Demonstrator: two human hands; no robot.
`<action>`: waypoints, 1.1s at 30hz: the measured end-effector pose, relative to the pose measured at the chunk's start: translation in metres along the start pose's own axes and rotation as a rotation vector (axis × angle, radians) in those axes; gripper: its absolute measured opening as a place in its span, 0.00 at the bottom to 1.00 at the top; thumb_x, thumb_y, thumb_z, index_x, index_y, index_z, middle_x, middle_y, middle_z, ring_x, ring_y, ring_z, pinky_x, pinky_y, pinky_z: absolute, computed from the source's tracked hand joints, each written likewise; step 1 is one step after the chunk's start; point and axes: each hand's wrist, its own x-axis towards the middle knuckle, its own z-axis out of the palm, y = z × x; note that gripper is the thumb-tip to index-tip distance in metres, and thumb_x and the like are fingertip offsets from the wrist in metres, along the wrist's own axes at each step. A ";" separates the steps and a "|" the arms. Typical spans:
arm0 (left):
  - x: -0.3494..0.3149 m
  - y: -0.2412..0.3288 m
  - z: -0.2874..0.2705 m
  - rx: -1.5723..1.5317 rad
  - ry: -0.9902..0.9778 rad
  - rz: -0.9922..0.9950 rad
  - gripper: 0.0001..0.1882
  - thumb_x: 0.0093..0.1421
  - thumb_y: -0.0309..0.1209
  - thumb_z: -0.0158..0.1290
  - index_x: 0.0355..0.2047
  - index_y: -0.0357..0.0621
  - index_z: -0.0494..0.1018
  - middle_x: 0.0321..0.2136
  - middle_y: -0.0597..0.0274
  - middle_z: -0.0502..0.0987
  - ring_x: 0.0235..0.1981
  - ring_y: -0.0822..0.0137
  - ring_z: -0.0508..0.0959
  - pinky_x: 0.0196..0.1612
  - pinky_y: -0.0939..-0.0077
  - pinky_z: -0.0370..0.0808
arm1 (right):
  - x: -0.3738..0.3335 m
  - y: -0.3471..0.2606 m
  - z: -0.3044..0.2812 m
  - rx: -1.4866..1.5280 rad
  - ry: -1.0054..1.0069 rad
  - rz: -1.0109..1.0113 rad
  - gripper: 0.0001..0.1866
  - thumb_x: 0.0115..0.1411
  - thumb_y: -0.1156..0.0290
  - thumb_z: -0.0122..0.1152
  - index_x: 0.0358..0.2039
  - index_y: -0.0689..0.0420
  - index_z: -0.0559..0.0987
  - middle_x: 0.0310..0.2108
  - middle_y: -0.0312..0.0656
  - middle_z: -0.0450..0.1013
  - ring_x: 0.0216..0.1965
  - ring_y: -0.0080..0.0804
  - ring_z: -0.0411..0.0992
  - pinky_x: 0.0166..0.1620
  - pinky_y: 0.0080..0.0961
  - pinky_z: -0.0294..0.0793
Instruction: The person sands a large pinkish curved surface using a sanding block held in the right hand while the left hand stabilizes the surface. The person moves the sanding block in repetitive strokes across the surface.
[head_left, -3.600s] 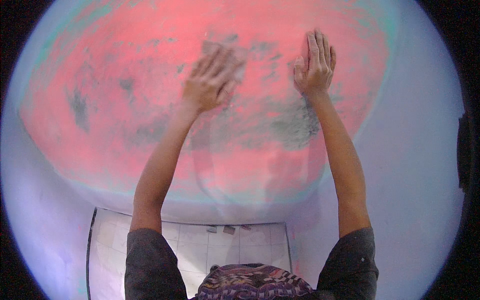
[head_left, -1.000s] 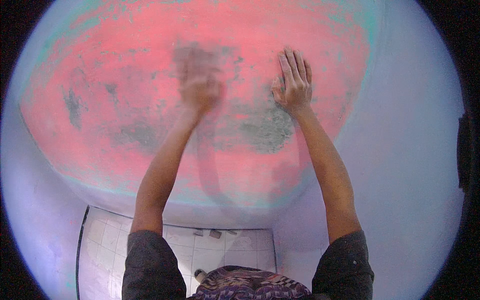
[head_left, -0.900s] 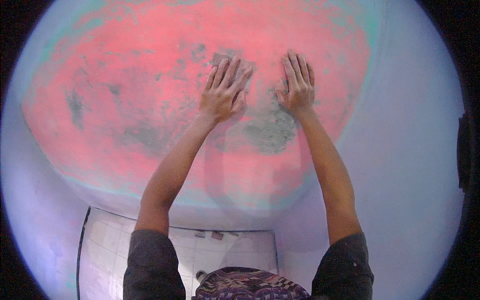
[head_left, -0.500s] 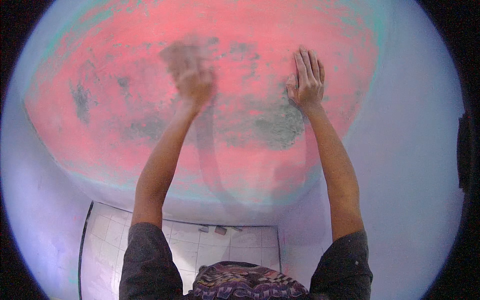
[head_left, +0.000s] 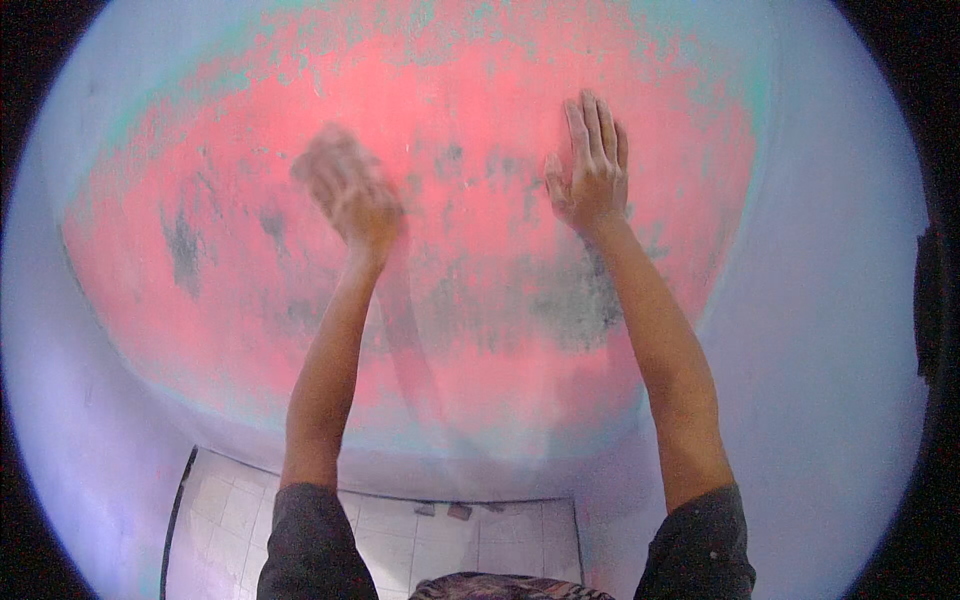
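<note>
In front of me is a wall with a large pink-red patch (head_left: 480, 400), streaked with grey and edged in pale green. My left hand (head_left: 352, 195) is against the left middle of this patch, its fingers smeared by motion. Something greyish-brown and flat seems to lie at its fingertips, but I cannot make out what it is. Farther right, my right hand (head_left: 592, 165) rests flat on the patch, fingers stretched upward and thumb apart, holding nothing. Just below its wrist is a dark grey worn area (head_left: 585, 300).
Pale lilac wall (head_left: 820, 280) surrounds the patch. Below, a light tiled floor (head_left: 225, 510) with a dark border meets the wall. Several small dark pieces, one a reddish-brown block (head_left: 459, 512), lie on the floor by the wall's foot. Patterned cloth (head_left: 510, 588) shows at the lower edge.
The view has tilted upward, so the patch and floor sit lower. Against the wall marks, my left hand has shifted left, still blurred; my right hand has slid a little left and up.
</note>
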 end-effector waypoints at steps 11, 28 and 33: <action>0.019 -0.023 -0.010 0.068 0.157 -0.138 0.32 0.69 0.41 0.45 0.72 0.45 0.59 0.73 0.47 0.54 0.76 0.48 0.47 0.76 0.50 0.36 | -0.034 0.010 -0.010 0.009 0.081 -0.019 0.34 0.64 0.62 0.51 0.69 0.59 0.64 0.72 0.49 0.59 0.73 0.49 0.54 0.72 0.49 0.49; 0.022 -0.057 0.007 0.160 0.090 0.187 0.35 0.70 0.44 0.44 0.74 0.48 0.53 0.75 0.48 0.50 0.76 0.46 0.45 0.76 0.48 0.34 | -0.035 0.007 0.007 0.044 0.112 -0.043 0.32 0.63 0.63 0.51 0.67 0.60 0.67 0.70 0.50 0.62 0.72 0.51 0.57 0.71 0.50 0.52; 0.014 -0.009 -0.011 -0.067 -0.179 0.497 0.32 0.71 0.41 0.44 0.73 0.47 0.57 0.75 0.53 0.50 0.76 0.49 0.47 0.76 0.53 0.42 | -0.035 0.016 0.004 0.036 0.130 -0.071 0.30 0.63 0.64 0.51 0.66 0.61 0.69 0.68 0.50 0.64 0.70 0.51 0.60 0.70 0.48 0.55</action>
